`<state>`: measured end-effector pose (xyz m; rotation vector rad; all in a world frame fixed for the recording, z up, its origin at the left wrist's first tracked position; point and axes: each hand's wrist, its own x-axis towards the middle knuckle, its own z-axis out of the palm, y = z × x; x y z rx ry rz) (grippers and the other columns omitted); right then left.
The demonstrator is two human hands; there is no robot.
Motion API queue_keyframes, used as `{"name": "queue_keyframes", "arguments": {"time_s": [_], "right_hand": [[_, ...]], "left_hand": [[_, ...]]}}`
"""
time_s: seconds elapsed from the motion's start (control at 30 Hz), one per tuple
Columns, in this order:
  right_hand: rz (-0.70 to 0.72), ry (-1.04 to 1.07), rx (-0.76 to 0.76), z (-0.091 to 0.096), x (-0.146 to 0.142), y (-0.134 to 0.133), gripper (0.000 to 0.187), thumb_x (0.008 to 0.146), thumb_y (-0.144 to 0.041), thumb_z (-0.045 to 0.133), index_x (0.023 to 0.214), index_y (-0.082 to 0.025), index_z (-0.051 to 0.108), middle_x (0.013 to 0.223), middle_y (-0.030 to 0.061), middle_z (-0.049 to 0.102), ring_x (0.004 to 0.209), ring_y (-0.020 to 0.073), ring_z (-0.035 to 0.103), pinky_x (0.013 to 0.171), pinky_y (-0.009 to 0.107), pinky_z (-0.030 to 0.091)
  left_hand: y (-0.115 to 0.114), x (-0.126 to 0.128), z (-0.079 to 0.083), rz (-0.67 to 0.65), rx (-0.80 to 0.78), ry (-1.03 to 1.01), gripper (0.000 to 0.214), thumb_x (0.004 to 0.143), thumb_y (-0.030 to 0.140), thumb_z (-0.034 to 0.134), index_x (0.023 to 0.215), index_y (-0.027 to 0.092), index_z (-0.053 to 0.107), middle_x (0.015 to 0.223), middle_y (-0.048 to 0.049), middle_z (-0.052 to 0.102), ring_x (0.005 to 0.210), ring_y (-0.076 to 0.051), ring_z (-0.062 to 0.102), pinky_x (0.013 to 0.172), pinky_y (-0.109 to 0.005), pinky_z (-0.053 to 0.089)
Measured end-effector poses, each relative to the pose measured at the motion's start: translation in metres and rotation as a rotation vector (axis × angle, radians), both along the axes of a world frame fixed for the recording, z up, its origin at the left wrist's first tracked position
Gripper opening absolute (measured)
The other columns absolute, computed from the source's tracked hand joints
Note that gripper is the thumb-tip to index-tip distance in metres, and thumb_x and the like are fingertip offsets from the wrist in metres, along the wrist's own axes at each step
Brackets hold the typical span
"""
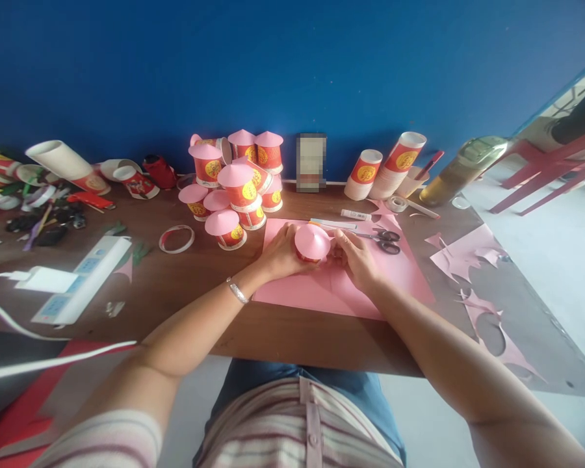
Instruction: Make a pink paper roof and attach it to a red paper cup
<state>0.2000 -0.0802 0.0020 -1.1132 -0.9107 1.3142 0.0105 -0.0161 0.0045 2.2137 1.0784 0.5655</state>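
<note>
My left hand (283, 252) is wrapped round the side of a small red paper cup, most of which is hidden. On top of the cup sits a pink paper cone (312, 242), like a roof. At the cone's right edge, the fingers of my right hand (353, 257) pinch a bit of pink paper that sticks out from it. Both hands are above a large pink paper sheet (292, 289) lying on the brown table. Just right of my right hand lie scissors (389, 242) with black handles. A white glue stick (355, 214) lies behind them.
Cups with pink cone roofs (227, 224) stand in a group at the back left. Stacked paper cups (363, 175) and a tall bottle (461, 170) are back right. Pink scraps (482, 305) lie right. A power strip (85, 279) with a white cable lies left.
</note>
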Motion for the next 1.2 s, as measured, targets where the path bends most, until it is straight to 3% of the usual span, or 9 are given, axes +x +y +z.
{"name": "queue_keyframes", "arguments": {"time_s": [0.13,0.27,0.33,0.43,0.6,0.8,0.97,1.2], "right_hand": [[0.024,-0.006,-0.009,0.004,0.000,-0.002,0.051,0.077,-0.070,0.077,0.088,-0.022,0.065,0.072,-0.0021,0.060,0.063,0.0135,0.056,0.058,0.026,0.046],[0.033,-0.009,0.003,0.005,0.000,-0.002,0.050,0.078,-0.069,0.077,0.080,-0.021,0.063,0.069,-0.0018,0.058,0.063,0.0128,0.055,0.058,0.026,0.046],[0.048,-0.021,0.005,0.004,0.001,-0.002,0.051,0.080,-0.069,0.076,0.074,-0.021,0.061,0.067,-0.0012,0.058,0.062,0.0128,0.055,0.058,0.026,0.047],[0.075,-0.033,-0.007,0.001,0.003,-0.001,0.051,0.081,-0.070,0.075,0.074,-0.021,0.062,0.067,-0.0008,0.059,0.059,0.0127,0.055,0.056,0.026,0.047],[0.084,-0.021,-0.046,-0.002,0.003,0.000,0.052,0.077,-0.069,0.079,0.070,-0.020,0.062,0.068,-0.0006,0.061,0.059,0.0123,0.056,0.056,0.026,0.048],[0.071,0.000,-0.066,0.002,-0.001,-0.001,0.051,0.070,-0.067,0.085,0.072,-0.020,0.065,0.064,-0.0009,0.061,0.058,0.0130,0.057,0.056,0.026,0.047],[0.064,-0.004,-0.070,0.005,-0.002,-0.001,0.052,0.065,-0.066,0.089,0.069,-0.019,0.066,0.064,-0.0001,0.063,0.060,0.0133,0.058,0.058,0.027,0.049],[0.076,0.003,-0.066,0.006,-0.002,0.000,0.049,0.064,-0.062,0.092,0.069,-0.019,0.067,0.065,-0.0005,0.063,0.062,0.0128,0.059,0.062,0.027,0.053]], "left_hand": [[0.008,-0.012,0.010,-0.066,-0.015,0.017,0.087,0.057,0.056,0.090,0.129,0.022,0.054,0.123,-0.0111,0.053,0.124,-0.035,0.049,0.102,-0.047,0.047],[0.024,-0.032,0.030,-0.086,-0.221,-0.017,0.083,0.042,0.056,0.097,0.103,0.019,0.055,0.111,-0.0084,0.055,0.103,-0.027,0.054,0.086,-0.038,0.047],[0.028,-0.038,0.036,-0.088,-0.355,-0.097,0.070,0.052,0.061,0.092,0.096,0.020,0.055,0.099,-0.0036,0.055,0.089,-0.020,0.052,0.076,-0.032,0.042],[0.028,-0.035,0.034,-0.038,-0.573,-0.310,0.054,0.079,0.071,0.070,0.085,0.020,0.055,0.077,0.0019,0.047,0.069,-0.013,0.043,0.064,-0.028,0.032],[0.022,-0.015,0.025,0.060,-0.685,-0.536,0.057,0.081,0.071,0.070,0.070,0.020,0.047,0.068,0.0029,0.044,0.060,-0.011,0.041,0.058,-0.028,0.027],[0.018,-0.003,0.030,0.101,-0.711,-0.582,0.051,0.079,0.064,0.077,0.072,0.018,0.055,0.066,0.0028,0.051,0.059,-0.010,0.045,0.060,-0.027,0.032],[0.017,-0.002,0.026,0.067,-0.744,-0.610,0.045,0.078,0.058,0.079,0.091,0.016,0.070,0.086,-0.0030,0.069,0.076,-0.015,0.061,0.072,-0.029,0.043],[0.019,-0.005,0.022,0.030,-0.753,-0.591,0.044,0.081,0.059,0.077,0.096,0.017,0.072,0.087,-0.0024,0.069,0.078,-0.015,0.062,0.073,-0.028,0.044]]}}
